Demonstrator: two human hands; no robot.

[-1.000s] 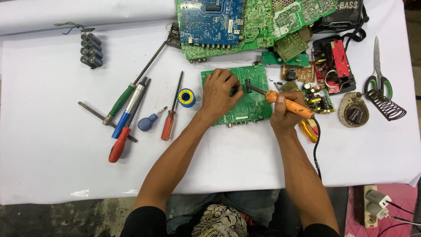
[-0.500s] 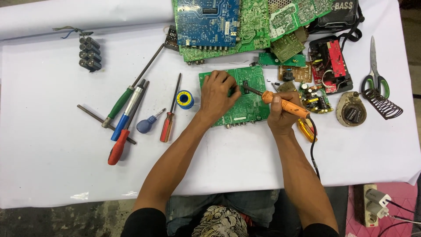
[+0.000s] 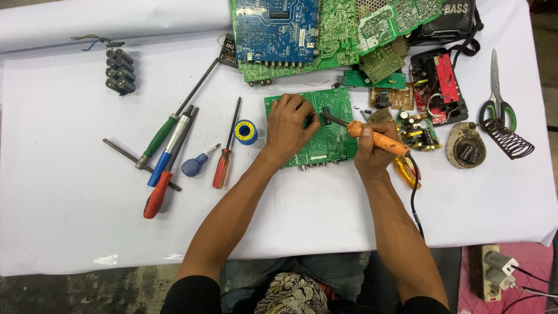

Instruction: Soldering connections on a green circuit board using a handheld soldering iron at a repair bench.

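A green circuit board (image 3: pixel 334 142) lies flat on the white-covered table (image 3: pixel 70 221). My left hand (image 3: pixel 290 128) presses on its left half, fingers curled near a dark component. My right hand (image 3: pixel 372 154) grips an orange-handled soldering iron (image 3: pixel 372 135), whose dark tip touches the board just right of my left fingers. The iron's black cord (image 3: pixel 414 197) runs down off the table's front edge.
Several screwdrivers (image 3: pixel 168 157) and a blue-yellow solder spool (image 3: pixel 246 131) lie left of the board. Stacked circuit boards (image 3: pixel 302 35) sit at the back. Scissors (image 3: pixel 497 99), a coil iron stand (image 3: pixel 505 139), small boards (image 3: pixel 415 131) and a battery pack (image 3: pixel 118 71) surround them. A power strip (image 3: pixel 494 270) lies on the floor.
The view has shifted slightly. My right hand has tilted the soldering iron and kept its tip on the board near my left fingers. My left hand stays on the board.
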